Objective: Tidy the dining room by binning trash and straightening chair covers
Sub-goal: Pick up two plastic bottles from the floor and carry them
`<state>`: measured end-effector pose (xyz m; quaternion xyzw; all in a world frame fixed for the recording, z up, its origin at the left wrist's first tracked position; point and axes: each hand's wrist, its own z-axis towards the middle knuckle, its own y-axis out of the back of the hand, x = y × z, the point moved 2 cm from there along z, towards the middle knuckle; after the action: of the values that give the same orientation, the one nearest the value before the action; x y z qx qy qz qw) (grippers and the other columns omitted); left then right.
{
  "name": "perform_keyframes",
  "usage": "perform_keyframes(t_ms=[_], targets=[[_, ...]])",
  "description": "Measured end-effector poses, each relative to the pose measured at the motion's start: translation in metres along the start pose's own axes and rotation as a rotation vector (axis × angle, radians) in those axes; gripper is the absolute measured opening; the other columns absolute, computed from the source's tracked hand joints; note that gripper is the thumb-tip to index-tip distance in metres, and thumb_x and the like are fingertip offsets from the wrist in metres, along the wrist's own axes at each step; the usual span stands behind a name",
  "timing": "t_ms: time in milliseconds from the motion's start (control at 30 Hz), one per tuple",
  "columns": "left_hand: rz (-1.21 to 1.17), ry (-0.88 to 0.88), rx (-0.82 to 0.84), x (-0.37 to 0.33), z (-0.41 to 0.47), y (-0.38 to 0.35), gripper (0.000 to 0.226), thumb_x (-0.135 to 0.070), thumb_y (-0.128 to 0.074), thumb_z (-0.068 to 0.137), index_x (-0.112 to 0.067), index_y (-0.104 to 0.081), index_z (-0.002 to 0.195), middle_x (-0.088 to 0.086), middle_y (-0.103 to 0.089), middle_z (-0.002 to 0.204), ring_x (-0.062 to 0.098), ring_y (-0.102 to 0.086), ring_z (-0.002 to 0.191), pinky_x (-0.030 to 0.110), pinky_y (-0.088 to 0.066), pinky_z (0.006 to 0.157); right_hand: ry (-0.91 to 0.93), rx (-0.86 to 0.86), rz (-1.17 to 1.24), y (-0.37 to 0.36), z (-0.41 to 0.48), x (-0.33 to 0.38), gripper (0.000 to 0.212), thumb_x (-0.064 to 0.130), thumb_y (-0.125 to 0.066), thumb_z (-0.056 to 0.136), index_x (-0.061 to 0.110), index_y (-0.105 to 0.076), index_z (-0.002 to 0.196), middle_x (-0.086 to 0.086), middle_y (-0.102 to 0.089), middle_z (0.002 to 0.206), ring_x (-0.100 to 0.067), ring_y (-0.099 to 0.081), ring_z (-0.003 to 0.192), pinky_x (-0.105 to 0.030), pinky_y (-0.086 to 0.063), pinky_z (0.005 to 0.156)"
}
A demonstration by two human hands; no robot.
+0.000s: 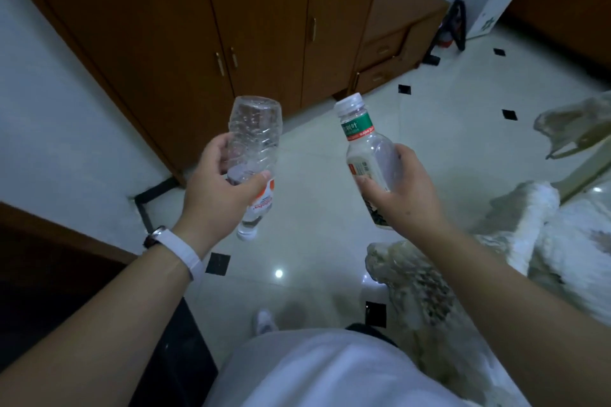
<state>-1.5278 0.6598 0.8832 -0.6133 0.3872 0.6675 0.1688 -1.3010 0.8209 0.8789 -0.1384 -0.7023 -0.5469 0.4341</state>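
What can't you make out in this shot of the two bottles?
Head view only.
1. Clear bottle: label partly behind left hand.
2. Green-banded bottle: lower print covered by right hand, blurred.
3. White chair cover: cut by the right edge, blurred.
4. Bin: none in frame.

Free: tiled floor (429, 129) open from 12 to 2 o'clock. There is a passable gap at centre between the clear bottle (256, 132) in the left hand (215, 188) and the green-labelled bottle (367, 149) in the right hand (403, 195).

Blocked: wooden cabinet (198, 26) at 11–12, drawer unit (393, 40) at 1, wall (49, 125) at 9–10, dark furniture (49, 291) at 8. The covered chair (562, 241) crowds 3–5, just beside the right forearm. Plastic bag (575, 129) at 2.
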Motion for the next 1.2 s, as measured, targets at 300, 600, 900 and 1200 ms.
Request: perform_keyframes(t_ms=[300, 600, 900, 1200], targets=[[-0.029, 0.01, 0.08, 0.004, 0.089, 0.009, 0.065, -0.02, -0.08, 0.08, -0.034, -0.046, 0.134, -0.022, -0.06, 0.118, -0.007, -0.06, 0.103, 0.029, -0.053, 0.091, -0.054, -0.081, 0.018, -0.021, 0.059, 0.03, 0.046, 0.047, -0.073, 0.082, 0.04, -0.041, 0.114, 0.018, -0.055, 0.099, 0.001, -0.058, 0.082, -0.011, -0.039, 0.051], [0.023, 0.014, 0.151, -0.008, 0.193, -0.03, 0.06, -0.021, -0.081, 0.08, -0.039, -0.048, 0.127, -0.021, -0.062, 0.118, -0.002, -0.063, 0.104, 0.026, -0.054, 0.085, -0.072, -0.09, 0.104, -0.032, 0.158, 0.008, 0.049, 0.044, -0.074, 0.082, 0.036, -0.041, 0.118, 0.012, -0.055, 0.105, -0.006, -0.058, 0.092, -0.014, -0.041, 0.061], [0.112, -0.043, 0.197, -0.067, 0.33, -0.132, 0.06, -0.02, -0.081, 0.08, -0.041, -0.048, 0.124, -0.027, -0.062, 0.11, -0.013, -0.061, 0.096, 0.021, -0.054, 0.08, -0.089, -0.085, 0.195, 0.015, 0.3, -0.023, 0.048, 0.038, -0.075, 0.083, 0.037, -0.041, 0.116, 0.015, -0.052, 0.101, 0.001, -0.055, 0.089, -0.003, -0.04, 0.056], [0.099, -0.219, 0.415, -0.137, 0.408, -0.275, 0.059, -0.017, -0.083, 0.078, -0.042, -0.05, 0.119, -0.033, -0.065, 0.104, -0.008, -0.064, 0.096, 0.016, -0.055, 0.08, -0.205, -0.312, 0.234, 0.111, 0.37, -0.075, 0.041, 0.038, -0.074, 0.082, 0.037, -0.043, 0.109, 0.008, -0.058, 0.099, 0.002, -0.06, 0.075, -0.011, -0.045, 0.051]])
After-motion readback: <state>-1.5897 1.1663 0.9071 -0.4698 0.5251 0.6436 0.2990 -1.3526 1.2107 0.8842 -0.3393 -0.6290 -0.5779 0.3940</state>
